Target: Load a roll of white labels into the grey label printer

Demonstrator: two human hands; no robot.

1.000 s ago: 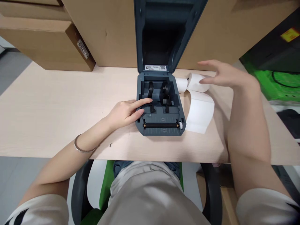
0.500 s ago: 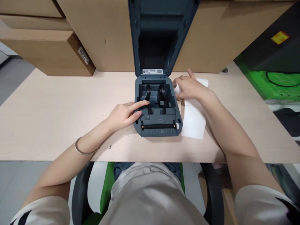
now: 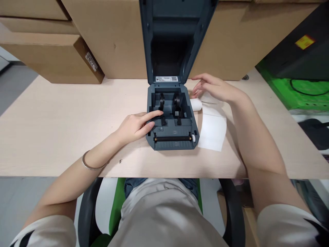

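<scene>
A dark blue-grey printer [image 3: 175,132] stands on the table with its lid [image 3: 177,20] raised and its inside showing. My left hand [image 3: 136,127] rests on the printer's left edge, index finger and thumb apart, the index fingertip over the inner bay. To the right of the printer lies a white paper roll [image 3: 196,104], with a strip of white paper [image 3: 212,128] spread toward the table's front. My right hand [image 3: 214,87] hovers just behind the roll and paper, fingers spread and holding nothing.
Large cardboard boxes [image 3: 123,41] line the back of the wooden table [image 3: 64,130], with a smaller carton [image 3: 56,58] at the left. On the right are a green box [image 3: 308,96] and a black case [image 3: 290,51] with a yellow label.
My right hand has let go of the white roll and moved up and back, uncovering the roll beside the printer. My left hand stays on the printer's edge.
</scene>
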